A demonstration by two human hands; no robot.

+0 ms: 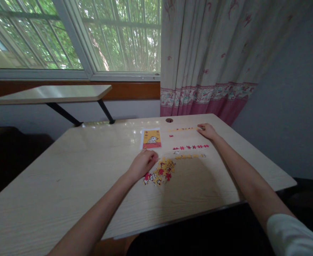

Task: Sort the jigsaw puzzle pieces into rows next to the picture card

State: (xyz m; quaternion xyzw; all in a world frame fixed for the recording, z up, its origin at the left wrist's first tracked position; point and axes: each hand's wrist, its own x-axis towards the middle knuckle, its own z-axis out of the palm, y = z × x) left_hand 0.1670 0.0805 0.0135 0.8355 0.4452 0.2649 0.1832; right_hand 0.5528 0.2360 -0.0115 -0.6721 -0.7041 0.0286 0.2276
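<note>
Standing at the far left of the pale wooden surface, a raised shelf rests on dark slanted legs beneath a barred window. Moving right, the left hand lies low over the surface, palm down, its fingers curled in toward the thumb; whether they pinch a piece cannot be told. Just beyond it is a picture card showing a white animal on yellow and red. Beside the same hand, on its right and nearer side, sits a loose pile of puzzle pieces in yellow, red and white. Farther off is a round hole in the surface, with a lone red piece nearer than it. Next come three rows running left to right: a far yellow row, a red row and a near yellow row, with a white piece between the latter two. At the right end of the far yellow row is the right hand, well apart from the left, fingertips bent down; its grip cannot be made out. Behind hangs a patterned curtain.
</note>
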